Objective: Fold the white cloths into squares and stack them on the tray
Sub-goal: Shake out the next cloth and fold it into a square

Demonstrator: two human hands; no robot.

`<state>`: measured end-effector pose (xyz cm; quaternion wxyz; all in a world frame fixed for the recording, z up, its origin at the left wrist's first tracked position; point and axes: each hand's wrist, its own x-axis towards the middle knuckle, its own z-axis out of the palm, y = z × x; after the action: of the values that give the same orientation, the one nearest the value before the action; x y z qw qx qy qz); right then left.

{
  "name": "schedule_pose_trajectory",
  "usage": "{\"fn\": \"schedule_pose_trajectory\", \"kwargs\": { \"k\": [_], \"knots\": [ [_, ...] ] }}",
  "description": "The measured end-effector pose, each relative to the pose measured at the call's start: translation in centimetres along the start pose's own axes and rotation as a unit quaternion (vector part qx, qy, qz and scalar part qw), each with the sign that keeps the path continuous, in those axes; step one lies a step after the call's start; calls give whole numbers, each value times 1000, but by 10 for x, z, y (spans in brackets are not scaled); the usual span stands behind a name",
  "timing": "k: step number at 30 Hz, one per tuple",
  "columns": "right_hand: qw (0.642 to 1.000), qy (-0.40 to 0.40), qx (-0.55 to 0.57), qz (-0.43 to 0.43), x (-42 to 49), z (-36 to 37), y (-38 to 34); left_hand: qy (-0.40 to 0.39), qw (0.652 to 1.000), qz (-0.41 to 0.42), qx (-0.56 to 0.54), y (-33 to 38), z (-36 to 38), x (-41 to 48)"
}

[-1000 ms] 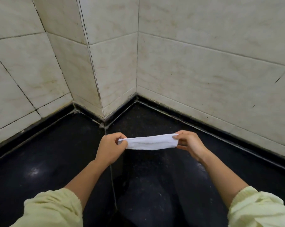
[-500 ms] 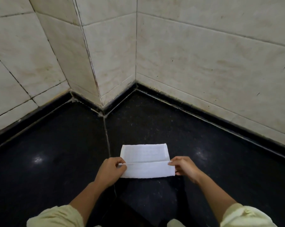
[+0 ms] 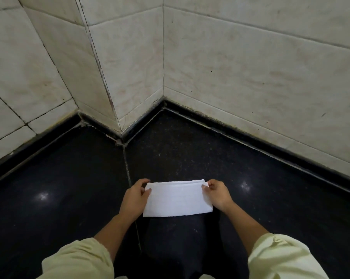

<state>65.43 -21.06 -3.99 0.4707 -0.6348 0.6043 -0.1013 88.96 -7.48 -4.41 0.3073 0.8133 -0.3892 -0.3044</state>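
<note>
Cloth: The white cloth (image 3: 178, 199) lies flat in front of you on the black stone surface (image 3: 69, 188). It is folded into a wide rectangle, not yet a square, with its rolled edge on the far side.
Risk: The next fold, end over end, will probably decide the shape. If the layers slip, you get a skewed oblong that will not stack neatly.
Cause: The stone looks polished, so the lower layer may slide as you lift. Raising one corner ahead of the other would let the layers fan apart. Grit on the dark surface could also mark the white fabric.
Left hand: Your left hand (image 3: 135, 199) is at the far left corner, fingers curled round the edge and thumb tip on top. It is a small pinch, closed on the cloth alone.
Right hand: Your right hand (image 3: 218, 195) pinches the far right corner between thumb and fingertips, and the remaining fingers are curled loosely alongside the short edge.
Tray: Not in view, and I cannot tell where the stack will go.
Surroundings: A grouted seam (image 3: 127, 168) runs past the cloth's left end toward the tiled wall (image 3: 250, 77), which stands well apart from it. Your pale sleeves (image 3: 79, 260) frame the bottom corners.
</note>
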Motion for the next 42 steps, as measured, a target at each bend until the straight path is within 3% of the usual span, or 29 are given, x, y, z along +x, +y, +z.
{"fn": "schedule_pose_trajectory", "kwargs": {
  "k": [16,19,23,30,33,42],
  "knots": [
    [984,35,-172,8,24,17,-3,9,998,-16,67,-10,9,28],
    [967,59,-244,-32,18,14,-3,20,996,-17,88,-12,11,26],
    [966,104,-214,-102,6,6,3,61,994,20,87,-19,17,11],
    [938,42,-269,-213,-30,9,38,54,993,62,84,-36,33,-22],
    [943,31,-279,-181,-36,10,47,37,994,57,82,-44,31,-25],
    [986,81,-146,-5,-33,17,39,-7,999,32,14,-47,21,-27]
  ]
}}
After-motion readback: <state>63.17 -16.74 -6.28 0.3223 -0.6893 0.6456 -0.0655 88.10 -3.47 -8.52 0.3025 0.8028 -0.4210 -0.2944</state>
